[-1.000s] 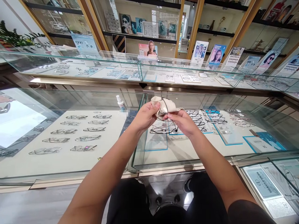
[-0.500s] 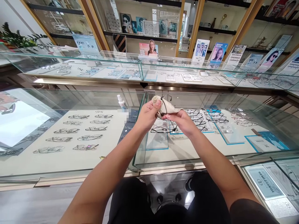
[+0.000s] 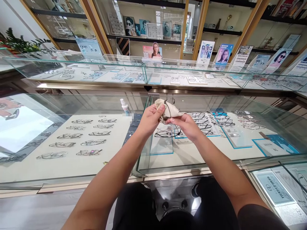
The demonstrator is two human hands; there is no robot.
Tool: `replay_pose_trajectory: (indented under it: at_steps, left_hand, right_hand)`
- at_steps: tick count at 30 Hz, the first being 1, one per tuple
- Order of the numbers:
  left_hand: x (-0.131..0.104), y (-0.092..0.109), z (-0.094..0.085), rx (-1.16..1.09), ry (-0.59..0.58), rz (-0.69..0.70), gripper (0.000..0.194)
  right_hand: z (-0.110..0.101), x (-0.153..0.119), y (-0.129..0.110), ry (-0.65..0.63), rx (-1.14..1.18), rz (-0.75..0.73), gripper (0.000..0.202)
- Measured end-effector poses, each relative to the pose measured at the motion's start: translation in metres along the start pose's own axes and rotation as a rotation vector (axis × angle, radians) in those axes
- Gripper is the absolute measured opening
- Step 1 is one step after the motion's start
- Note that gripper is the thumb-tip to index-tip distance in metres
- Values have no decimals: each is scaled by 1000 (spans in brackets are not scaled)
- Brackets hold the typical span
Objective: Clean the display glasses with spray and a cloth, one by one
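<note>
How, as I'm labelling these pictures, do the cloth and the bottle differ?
The cloth is cream; the bottle is white. The cloth is crumpled, while the bottle has a slim, upright shape. The cloth is held between the left hand and right hand; the bottle stands untouched. Both are pale.

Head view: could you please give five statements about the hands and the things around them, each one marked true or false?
1. The left hand grips a beige cloth. True.
2. The right hand is far from the cloth. False: its fingers are at the cloth.
3. The hands hold dark eyeglasses with the cloth. True.
4. The white bottle is in the left hand. False: it stands apart from both hands.
5. A green plant shows at upper left. True.
</note>
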State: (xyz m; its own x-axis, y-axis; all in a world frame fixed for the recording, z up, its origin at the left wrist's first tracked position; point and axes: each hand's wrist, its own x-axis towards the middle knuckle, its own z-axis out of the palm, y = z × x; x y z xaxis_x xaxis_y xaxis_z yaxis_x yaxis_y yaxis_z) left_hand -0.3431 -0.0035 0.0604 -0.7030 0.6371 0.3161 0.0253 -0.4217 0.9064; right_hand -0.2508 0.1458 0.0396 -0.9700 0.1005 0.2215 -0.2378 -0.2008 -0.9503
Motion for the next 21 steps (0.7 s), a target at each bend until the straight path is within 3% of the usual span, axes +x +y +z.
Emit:
replay_pose_trajectory:
  at_steps: [3,7,10,13,17,21]
  left_hand:
    - [0,3,1,-23,-69,-23,53]
    - [-4,-2,6,24,60,82,46]
    - [-4,-4,6,37,100,76,48]
    - [-2,-1,4,-16,-2,9,48]
    - [-1,2,5,-49,-97,-48,53]
    - [-2,-4,6,-14,47,4,49]
  right_hand:
    - [-6,1,-1,20,5,-14,32]
    - [1,0,0,-41,-18,6,39]
    - [4,-1,-1,-28,-9,9,42]
    - [0,1,-3,21,25,10,40]
    - [-4,2,-1,-20,82,25,40]
    - [6,1,8,-54,37,35,40]
